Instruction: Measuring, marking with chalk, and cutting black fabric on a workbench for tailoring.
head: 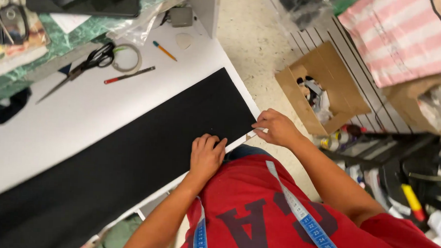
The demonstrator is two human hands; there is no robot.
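Black fabric lay spread in a long band across the white table, its near edge running along the table's front edge where I stood. My left hand rested flat and unclenched on the cloth beside that edge, pressing it down. My right hand pinched the fabric's corner at the table's right end, fingers closed on it. The cloth looked flat and largely squared to the table; it bore no marks or cuts as far as I could see. Scissors, a tape roll, a dark stick and a pencil sat on the table beyond the fabric, well apart from it. Bare table lay open between them and the cloth. A cardboard box stood on the floor past the table's right end.
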